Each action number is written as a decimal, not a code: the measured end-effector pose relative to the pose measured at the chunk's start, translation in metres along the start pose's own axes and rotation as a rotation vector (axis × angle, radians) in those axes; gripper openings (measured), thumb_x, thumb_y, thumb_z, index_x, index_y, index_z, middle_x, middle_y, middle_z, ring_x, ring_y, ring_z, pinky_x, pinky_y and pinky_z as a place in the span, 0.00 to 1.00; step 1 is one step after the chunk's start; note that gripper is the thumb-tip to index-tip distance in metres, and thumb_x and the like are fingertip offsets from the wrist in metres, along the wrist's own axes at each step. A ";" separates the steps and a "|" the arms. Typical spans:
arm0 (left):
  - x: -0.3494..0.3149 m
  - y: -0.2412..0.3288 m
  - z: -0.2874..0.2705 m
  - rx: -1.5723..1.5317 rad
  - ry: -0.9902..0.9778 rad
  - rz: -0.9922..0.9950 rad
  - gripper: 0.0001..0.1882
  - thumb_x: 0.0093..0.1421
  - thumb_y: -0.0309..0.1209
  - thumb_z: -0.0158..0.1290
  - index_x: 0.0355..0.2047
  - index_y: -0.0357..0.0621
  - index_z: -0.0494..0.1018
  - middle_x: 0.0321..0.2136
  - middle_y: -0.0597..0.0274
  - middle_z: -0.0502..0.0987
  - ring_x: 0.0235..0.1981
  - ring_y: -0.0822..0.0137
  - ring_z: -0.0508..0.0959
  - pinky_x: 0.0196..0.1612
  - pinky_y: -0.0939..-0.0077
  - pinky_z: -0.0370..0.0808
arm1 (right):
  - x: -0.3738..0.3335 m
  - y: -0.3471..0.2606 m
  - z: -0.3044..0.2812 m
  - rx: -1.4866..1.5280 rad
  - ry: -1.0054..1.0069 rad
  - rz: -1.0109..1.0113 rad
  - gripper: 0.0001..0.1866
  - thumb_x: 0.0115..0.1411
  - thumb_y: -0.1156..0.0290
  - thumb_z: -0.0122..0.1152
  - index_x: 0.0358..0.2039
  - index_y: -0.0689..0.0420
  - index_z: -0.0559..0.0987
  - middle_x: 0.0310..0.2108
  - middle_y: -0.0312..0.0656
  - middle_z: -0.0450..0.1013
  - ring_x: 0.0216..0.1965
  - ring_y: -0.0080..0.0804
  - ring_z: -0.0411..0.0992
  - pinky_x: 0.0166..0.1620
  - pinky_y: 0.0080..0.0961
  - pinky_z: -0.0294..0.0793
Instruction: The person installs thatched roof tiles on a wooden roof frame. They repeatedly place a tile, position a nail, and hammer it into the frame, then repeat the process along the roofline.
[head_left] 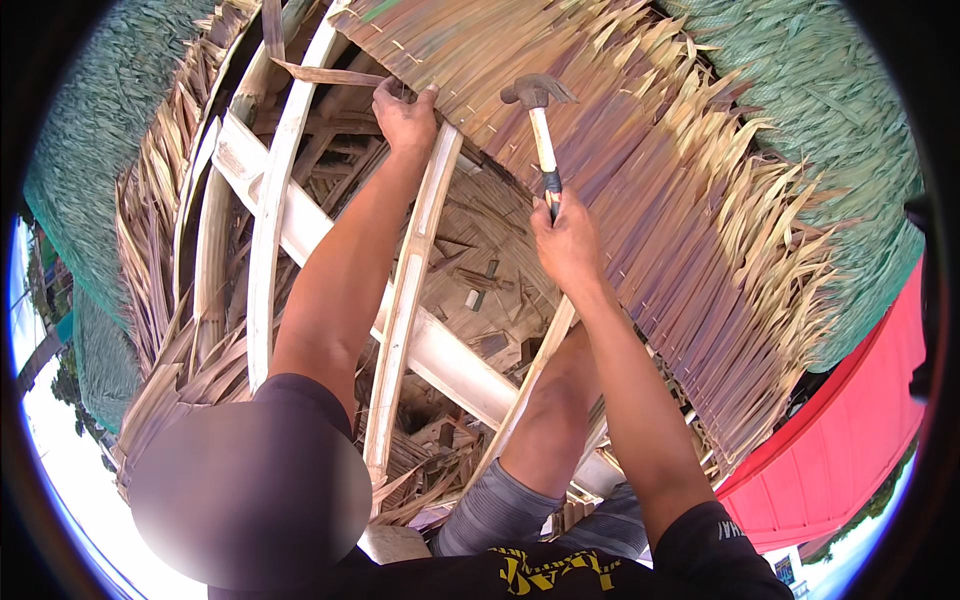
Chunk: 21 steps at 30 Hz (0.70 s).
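A claw hammer (543, 140) with a worn metal head, a white shaft and a dark grip is in my right hand (568, 240). Its head is raised over a large panel of overlapping dried palm-leaf thatch (640, 220), stitched in rows. My left hand (407, 118) curls at the panel's left edge, fingers partly hidden, close to the top of a pale wooden rafter (412, 270). Beside those fingers a loose dry leaf strip (330, 75) sticks out to the left.
Gaps between the rafters open onto a lower floor (490, 250) strewn with leaf scraps. A wide white beam (450, 365) crosses beneath them. Frayed thatch and green netting (830, 130) border the roof; a red metal roof (830, 450) lies at right. A blurred dark shape covers the lower left.
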<state>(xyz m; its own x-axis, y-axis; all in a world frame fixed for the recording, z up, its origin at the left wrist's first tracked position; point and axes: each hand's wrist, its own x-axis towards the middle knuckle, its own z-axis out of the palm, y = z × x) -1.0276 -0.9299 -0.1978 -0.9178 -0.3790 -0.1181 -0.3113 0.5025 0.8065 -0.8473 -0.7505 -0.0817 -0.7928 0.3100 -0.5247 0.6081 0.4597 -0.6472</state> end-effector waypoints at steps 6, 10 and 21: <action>0.010 -0.025 0.032 -0.542 -0.254 -0.351 0.23 0.64 0.24 0.58 0.59 0.32 0.70 0.53 0.50 0.78 0.49 0.60 0.80 0.54 0.67 0.76 | -0.029 -0.005 -0.025 0.138 0.229 -0.246 0.11 0.65 0.69 0.61 0.38 0.63 0.72 0.21 0.46 0.70 0.21 0.37 0.70 0.30 0.33 0.72; 0.010 -0.035 0.031 -0.519 -0.227 -0.360 0.20 0.65 0.25 0.58 0.55 0.30 0.72 0.50 0.49 0.80 0.47 0.61 0.80 0.52 0.68 0.76 | -0.028 -0.009 0.002 0.497 0.419 -0.520 0.12 0.67 0.69 0.60 0.45 0.63 0.72 0.26 0.39 0.72 0.26 0.28 0.71 0.34 0.27 0.74; 0.011 -0.040 0.038 -0.467 -0.152 -0.266 0.20 0.62 0.29 0.61 0.52 0.30 0.75 0.47 0.52 0.82 0.45 0.65 0.80 0.52 0.71 0.73 | 0.005 -0.015 0.002 0.246 0.174 -0.340 0.15 0.65 0.66 0.59 0.44 0.65 0.72 0.31 0.61 0.78 0.34 0.63 0.78 0.33 0.51 0.74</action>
<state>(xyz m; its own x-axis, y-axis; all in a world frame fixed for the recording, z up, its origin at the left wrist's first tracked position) -1.0344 -0.9244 -0.2535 -0.8587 -0.3119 -0.4067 -0.4262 -0.0060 0.9046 -0.8605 -0.7579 -0.0759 -0.9316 0.3202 -0.1722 0.2865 0.3548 -0.8900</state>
